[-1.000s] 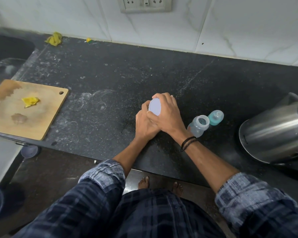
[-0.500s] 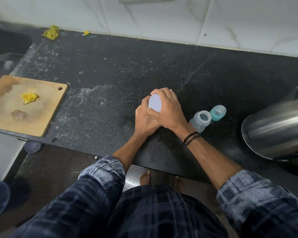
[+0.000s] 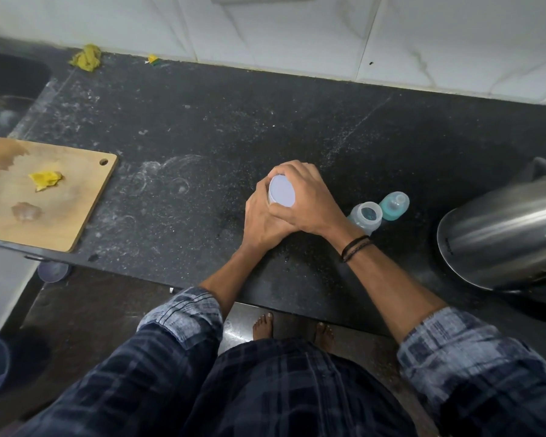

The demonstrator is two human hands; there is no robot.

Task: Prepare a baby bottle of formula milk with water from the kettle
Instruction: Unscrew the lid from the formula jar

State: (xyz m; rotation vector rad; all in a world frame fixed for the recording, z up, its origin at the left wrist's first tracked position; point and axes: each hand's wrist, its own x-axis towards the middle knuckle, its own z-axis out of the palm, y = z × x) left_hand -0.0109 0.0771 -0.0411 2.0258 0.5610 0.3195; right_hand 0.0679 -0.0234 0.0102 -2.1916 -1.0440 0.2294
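Observation:
A small container with a pale lavender round lid (image 3: 281, 191) stands on the black counter (image 3: 202, 137), likely the formula tin; its body is hidden. My left hand (image 3: 262, 222) wraps its side from the left. My right hand (image 3: 306, 200) grips the lid's rim from above and the right. Just right of my wrist stands the clear baby bottle (image 3: 367, 216), open at the top. Its teal nipple cap (image 3: 394, 205) sits beside it. The steel kettle (image 3: 501, 234) is at the right edge.
A wooden cutting board (image 3: 44, 197) with a yellow scrap lies at the left, overhanging the counter edge. A sink (image 3: 7, 86) is at the far left. A yellow cloth (image 3: 85, 58) lies by the tiled wall. My bare feet show below.
Both hands stay on the container; the right hand's fingers have shifted around the lid. The view has tilted slightly downward.

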